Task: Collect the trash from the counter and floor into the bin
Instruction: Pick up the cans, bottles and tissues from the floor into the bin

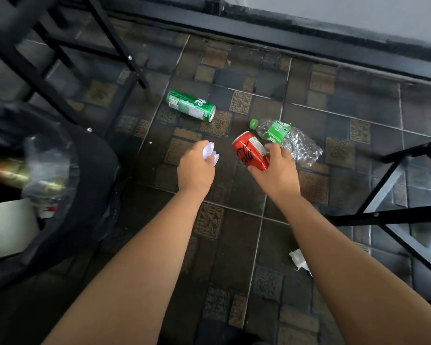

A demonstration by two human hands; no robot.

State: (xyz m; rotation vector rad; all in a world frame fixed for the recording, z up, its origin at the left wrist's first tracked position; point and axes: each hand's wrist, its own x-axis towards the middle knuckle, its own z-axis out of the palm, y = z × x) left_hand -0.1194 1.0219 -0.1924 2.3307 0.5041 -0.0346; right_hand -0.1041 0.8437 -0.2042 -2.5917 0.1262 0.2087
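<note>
Two bare forearms fill the lower frame, closest to the camera, reaching forward and down over a dark patterned tile floor [234, 245]. Black bin [90, 195] with a black liner sits at left edge, blurred; inside it a clear plastic wrapper, something brass-coloured and a white item, details unclear. Black metal furniture legs [125, 46] cross the upper left, another black metal frame [396, 215] at right. Black baseboard strip runs along the grey wall at top.

Crushed clear plastic bottle [294, 141], green cap and green label, lies on its side on the floor, right of centre, just beyond the right hand. Green soda can [190, 105] lies on its side on the floor, apart from both hands, up and left of the bottle, near the furniture legs.

Right hand [276, 170] grasps a red Coca-Cola can [250, 151], fingers wrapped around its lower end, can tilted, top pointing up-left; cannot tell if it touches the floor. It overlaps the bottle's label area in view. Left hand [195, 166] is clenched around a crumpled white paper [210, 151], paper sticking out past the fingers. The hands are near each other, not touching.

Small white paper scrap [297, 260] lies on the floor by the right forearm, partly hidden by it.
</note>
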